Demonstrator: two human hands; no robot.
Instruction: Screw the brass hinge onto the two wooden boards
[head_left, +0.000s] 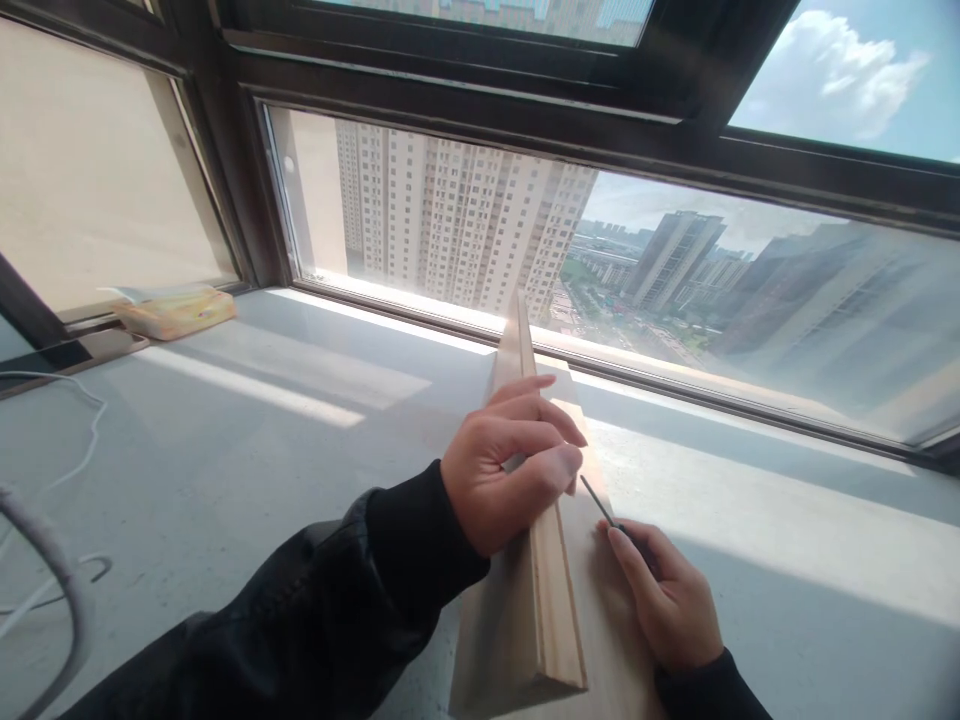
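A long pale wooden plank [559,630] runs away from me toward the window, its lengthwise edge facing up. Beside and below it on the right lies a flat wooden board [600,600]. My left hand [517,455] rests over the plank, with thumb and index finger pinched together at its right side. Whatever the pinch holds, if anything, is too small to tell. My right hand [671,600] is closed around the dark handle of a screwdriver [598,500]. Its thin shaft points up and left, with the tip just short of my left fingertips.
Both pieces of wood lie on a pale, glossy window ledge [262,480]. A tissue pack [176,312] stands at the far left corner. White cable [94,430] and a thick grey cord [64,590] lie at left. A dark-framed window [465,220] borders the back.
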